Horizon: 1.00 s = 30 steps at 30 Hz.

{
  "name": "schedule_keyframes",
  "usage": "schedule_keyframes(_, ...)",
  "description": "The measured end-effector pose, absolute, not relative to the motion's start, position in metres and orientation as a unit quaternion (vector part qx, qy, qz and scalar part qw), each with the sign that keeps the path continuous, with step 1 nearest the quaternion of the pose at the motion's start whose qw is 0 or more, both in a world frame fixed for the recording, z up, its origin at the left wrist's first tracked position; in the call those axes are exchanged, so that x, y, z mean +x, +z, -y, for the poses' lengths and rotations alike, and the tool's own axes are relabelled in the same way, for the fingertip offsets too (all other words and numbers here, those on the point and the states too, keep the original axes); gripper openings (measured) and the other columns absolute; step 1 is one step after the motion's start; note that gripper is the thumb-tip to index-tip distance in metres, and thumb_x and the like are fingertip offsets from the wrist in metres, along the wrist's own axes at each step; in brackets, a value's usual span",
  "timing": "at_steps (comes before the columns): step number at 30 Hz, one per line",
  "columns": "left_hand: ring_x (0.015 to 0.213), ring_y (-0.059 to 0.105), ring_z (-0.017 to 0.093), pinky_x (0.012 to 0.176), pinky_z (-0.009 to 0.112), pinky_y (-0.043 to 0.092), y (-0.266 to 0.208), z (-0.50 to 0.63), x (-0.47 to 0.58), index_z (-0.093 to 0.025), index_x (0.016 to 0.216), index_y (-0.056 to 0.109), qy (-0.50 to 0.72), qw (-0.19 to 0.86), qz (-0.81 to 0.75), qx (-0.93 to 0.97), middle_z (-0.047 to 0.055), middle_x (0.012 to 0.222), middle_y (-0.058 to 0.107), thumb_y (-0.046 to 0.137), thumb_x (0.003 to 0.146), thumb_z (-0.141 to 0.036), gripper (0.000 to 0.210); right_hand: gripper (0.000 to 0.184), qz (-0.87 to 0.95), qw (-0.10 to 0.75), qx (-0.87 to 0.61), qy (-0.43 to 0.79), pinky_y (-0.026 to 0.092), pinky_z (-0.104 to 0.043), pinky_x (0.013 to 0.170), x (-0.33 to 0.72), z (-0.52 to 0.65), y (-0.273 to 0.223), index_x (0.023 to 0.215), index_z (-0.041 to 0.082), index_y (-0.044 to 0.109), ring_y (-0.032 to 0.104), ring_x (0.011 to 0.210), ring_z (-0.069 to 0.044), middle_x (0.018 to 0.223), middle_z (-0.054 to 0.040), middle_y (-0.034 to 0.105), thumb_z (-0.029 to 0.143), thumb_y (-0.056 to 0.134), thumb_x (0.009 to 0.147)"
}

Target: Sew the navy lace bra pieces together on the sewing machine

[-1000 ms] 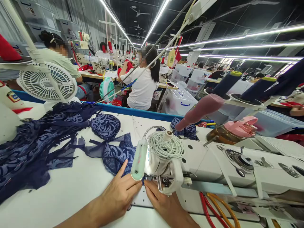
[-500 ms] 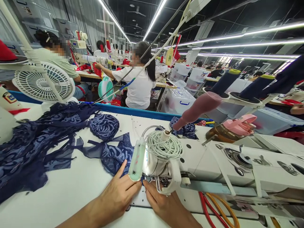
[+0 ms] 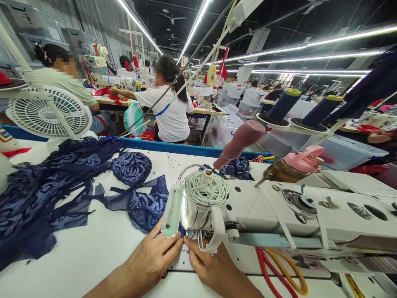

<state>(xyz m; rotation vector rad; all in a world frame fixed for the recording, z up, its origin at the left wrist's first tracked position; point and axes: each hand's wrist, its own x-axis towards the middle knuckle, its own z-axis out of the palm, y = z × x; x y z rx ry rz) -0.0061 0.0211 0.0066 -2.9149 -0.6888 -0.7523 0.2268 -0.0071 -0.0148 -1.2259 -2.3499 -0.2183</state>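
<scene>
Left hand point(image 3: 153, 254), half curled, has edged its forefinger toward the sewing machine point(image 3: 263, 218); the right hand point(image 3: 211, 263) curls opposite, both grips hidden. One navy lace piece point(image 3: 144, 207) reaches the machine's head, seemingly part-worked; a loose navy heap point(image 3: 46, 182) lies leftward.

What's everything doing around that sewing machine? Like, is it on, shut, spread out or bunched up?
Left hand, low, beside the machine
Right hand, partly hidden by the machine
Sewing machine, can't tell if running
Lace piece, spread out, partly covered
Navy cloth pile, bunched up
Pale cord, coiled
Pink handle, tilted
Pink-lidded jug, lid on
White fan, can't tell if spinning
Ceiling lights, on
</scene>
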Motion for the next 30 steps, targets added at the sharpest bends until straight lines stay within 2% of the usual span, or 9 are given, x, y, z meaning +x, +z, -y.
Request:
schedule_keyframes(4,0.111,0.067,0.025,0.088,0.039,0.062,0.007,-0.023,-0.008,-0.006,0.129,0.055,-0.242,-0.015,0.225,-0.944,0.018,0.118,0.07,0.042,0.088,0.002,0.044,0.032,0.853,0.242,-0.457,-0.072,0.053,-0.031,0.073,0.225,0.007,-0.011,0.117,0.024,0.069,0.068,0.077,-0.02,0.085,-0.0064,0.073,0.018,0.053,0.09)
schedule_keyframes(10,0.112,0.067,0.025,0.089,0.042,0.062,0.016,-0.025,-0.01,-0.007,0.135,0.05,-0.24,-0.057,0.227,-0.942,0.019,0.121,0.069,0.041,0.088,0.001,0.049,0.025,0.835,0.253,-0.482,-0.082,0.052,-0.03,0.071,0.221,0.006,-0.019,0.108,0.027,0.071,0.067,0.073,-0.02,0.079,-0.005,0.071,0.018,0.054,0.092)
schedule_keyframes(14,0.116,0.064,0.026,0.092,0.043,0.06,0.014,-0.025,-0.011,-0.006,0.134,0.051,-0.238,-0.069,0.223,-0.943,0.021,0.123,0.068,0.042,0.087,0.001,0.048,0.025,0.847,0.232,-0.457,-0.142,0.053,-0.031,0.075,0.219,0.005,-0.038,0.105,0.025,0.071,0.069,0.079,-0.021,0.088,-0.007,0.074,0.011,0.058,0.089)
schedule_keyframes(17,0.116,0.064,0.025,0.094,0.041,0.06,0.011,-0.025,-0.011,-0.005,0.132,0.052,-0.245,-0.071,0.222,-0.941,0.021,0.122,0.068,0.043,0.088,0.001,0.045,0.03,0.831,0.246,-0.466,-0.178,0.053,-0.031,0.074,0.216,0.002,-0.056,0.107,0.026,0.07,0.069,0.083,-0.022,0.094,-0.0061,0.075,0.008,0.058,0.086)
schedule_keyframes(22,0.114,0.066,0.025,0.107,0.054,0.049,0.012,-0.025,-0.011,-0.008,0.132,0.052,-0.251,-0.071,0.229,-0.938,0.017,0.122,0.069,0.044,0.089,0.0,0.045,0.02,0.796,0.275,-0.508,-0.18,0.054,-0.033,0.073,0.214,0.001,-0.075,0.097,0.027,0.072,0.07,0.084,-0.024,0.091,-0.0049,0.074,0.014,0.06,0.088)
schedule_keyframes(25,0.112,0.067,0.026,0.107,0.06,0.046,0.013,-0.024,-0.012,-0.007,0.132,0.051,-0.235,-0.059,0.228,-0.943,0.018,0.12,0.069,0.043,0.088,0.001,0.046,0.022,0.807,0.268,-0.498,-0.169,0.054,-0.036,0.079,0.217,0.004,-0.078,0.104,0.026,0.072,0.07,0.09,-0.026,0.091,-0.0075,0.074,0.015,0.063,0.088)
schedule_keyframes(30,0.115,0.065,0.027,0.104,0.058,0.05,0.01,-0.023,-0.014,-0.006,0.135,0.048,-0.213,-0.058,0.233,-0.947,0.018,0.124,0.067,0.043,0.086,0.003,0.05,0.023,0.82,0.279,-0.465,-0.18,0.052,-0.038,0.084,0.219,0.006,-0.07,0.108,0.023,0.071,0.069,0.09,-0.026,0.093,-0.0098,0.074,0.015,0.064,0.088)
